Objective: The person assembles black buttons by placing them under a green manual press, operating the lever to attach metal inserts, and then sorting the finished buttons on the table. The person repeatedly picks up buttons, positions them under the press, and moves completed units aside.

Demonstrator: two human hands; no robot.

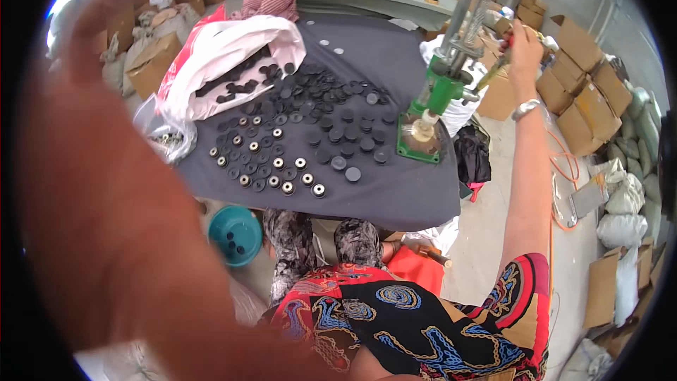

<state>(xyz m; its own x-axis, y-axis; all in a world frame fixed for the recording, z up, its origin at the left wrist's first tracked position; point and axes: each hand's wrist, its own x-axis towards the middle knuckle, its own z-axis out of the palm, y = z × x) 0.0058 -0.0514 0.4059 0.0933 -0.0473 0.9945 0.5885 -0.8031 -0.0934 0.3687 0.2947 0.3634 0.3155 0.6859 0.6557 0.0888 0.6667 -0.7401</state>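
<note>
My right hand (525,56) is closed round the top of the lever (492,76) of a green hand press (438,88), with the arm stretched out. The press stands at the table's right end, a whitish round piece (424,127) under its ram. My left hand (95,49) is raised very close to the camera, large and blurred, and its fingers cannot be made out. Across the cloth-covered table (409,201) lie many black round caps (347,149), some flat black discs (264,171) and several silver metal rings set on black pieces (288,188).
A white and red sack (240,46) spills black pieces at the table's left, beside a clear plastic bag (166,130). A teal basin (233,234) with a few black pieces sits on the floor. Cardboard boxes (592,109) and an orange hose (564,162) are at the right.
</note>
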